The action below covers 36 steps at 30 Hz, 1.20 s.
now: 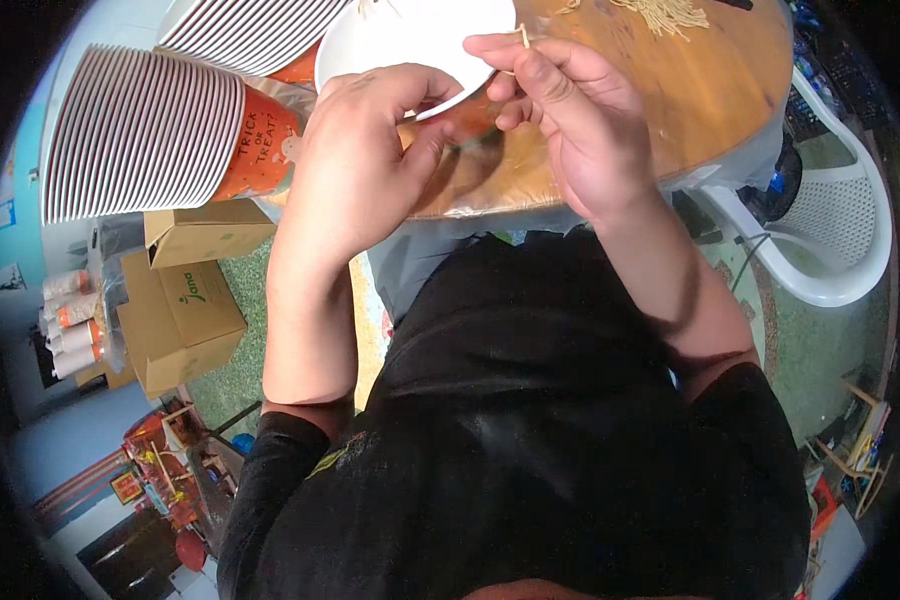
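Note:
My left hand (365, 150) is closed on the near rim of a white-lined paper bucket (420, 45), thumb and fingers on either side of the edge. The bucket is tipped so its open end faces me; a few cream string ends show inside it near the top of the view. To the right of the bucket, my right hand (595, 120) pinches a short cream string (524, 36) between thumb and index finger, the other fingers curled. Both hands are above the near edge of the round wooden table (710, 130).
A nested stack of orange paper buckets (150, 135) lies at the left, another stack (250, 35) behind it. A pile of cream strings (665, 12) rests at the far right of the table. Open cardboard boxes (185, 310) stand lower left; a white plastic chair (855, 265) is at the right.

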Available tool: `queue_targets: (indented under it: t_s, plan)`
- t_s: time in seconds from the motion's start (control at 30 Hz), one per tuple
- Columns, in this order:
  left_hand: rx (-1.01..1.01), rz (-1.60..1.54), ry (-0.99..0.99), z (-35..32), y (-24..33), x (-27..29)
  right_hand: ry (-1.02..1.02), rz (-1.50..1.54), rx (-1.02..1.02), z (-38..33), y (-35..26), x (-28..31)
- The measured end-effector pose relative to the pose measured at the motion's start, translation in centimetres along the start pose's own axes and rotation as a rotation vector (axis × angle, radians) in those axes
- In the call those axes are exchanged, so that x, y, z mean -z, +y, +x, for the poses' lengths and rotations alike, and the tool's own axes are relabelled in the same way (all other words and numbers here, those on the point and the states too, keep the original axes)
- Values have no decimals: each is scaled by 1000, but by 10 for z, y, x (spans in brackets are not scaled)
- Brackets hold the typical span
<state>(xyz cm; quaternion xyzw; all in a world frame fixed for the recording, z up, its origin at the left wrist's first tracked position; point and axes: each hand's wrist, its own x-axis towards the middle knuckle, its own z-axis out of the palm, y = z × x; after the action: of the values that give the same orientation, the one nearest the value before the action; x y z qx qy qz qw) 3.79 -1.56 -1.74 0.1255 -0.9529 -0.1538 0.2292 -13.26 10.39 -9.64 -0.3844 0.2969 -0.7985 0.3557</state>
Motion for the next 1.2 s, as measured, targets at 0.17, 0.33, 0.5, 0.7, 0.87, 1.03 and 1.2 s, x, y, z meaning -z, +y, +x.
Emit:
queue_targets:
  t_s: [0.17, 0.33, 0.5, 0.7, 0.87, 1.03, 1.2]
  plan:
    - [-29, -9, -7, 3, -1, 1, -12, 1, 7, -2, 4, -1]
    - [-71, -33, 2, 6, 3, 2, 5, -8, 27, -4, 6, -3]
    - [82, 31, -71, 7, 9, -6, -15, 58, 34, -5, 10, -1]
    - [30, 92, 7, 4, 9, -8, -57, 32, -54, -3, 2, 6]
    - [37, 135, 10, 0, 12, -6, 0, 43, -53, -5, -6, 8]
    - [-40, 134, 82, -6, 5, -13, 84, 386, -238, -24, -17, 1]
    - [-345, 59, 456, -21, 24, -11, 85, 537, -322, -36, -24, -8]
